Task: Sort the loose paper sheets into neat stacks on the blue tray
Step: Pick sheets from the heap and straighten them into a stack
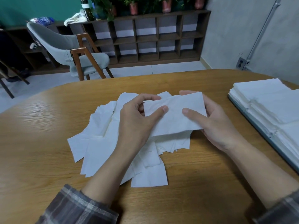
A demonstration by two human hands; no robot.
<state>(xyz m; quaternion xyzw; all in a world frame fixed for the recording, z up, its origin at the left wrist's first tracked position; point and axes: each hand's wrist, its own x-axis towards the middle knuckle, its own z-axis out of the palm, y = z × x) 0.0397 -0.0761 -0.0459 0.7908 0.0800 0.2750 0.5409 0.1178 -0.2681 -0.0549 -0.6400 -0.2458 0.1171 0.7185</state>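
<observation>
Your left hand (139, 122) and right hand (216, 126) pinch one white rectangular paper sheet (174, 117) between thumbs and fingers (151, 97) above the wooden tabletop (45, 130). Neat white paper stacks (267, 101) already sit on the blue tray (258, 126); a scattered pile of loose white sheets (100, 143) awaits sorting beneath.

One wide-angle view, worn on the person's head, faces forward and down over the counter (48, 126). It sits near the left hand (137, 120) and right hand (216, 125), which hold a paper sheet (174, 117) at the frame's centre, forearms entering from 6 o'clock. The frame edge cuts the blue tray (258, 127) at 3 o'clock. A chair (64, 46) at 10 o'clock and a shelf (145, 38) at 12 o'clock lie well beyond.
</observation>
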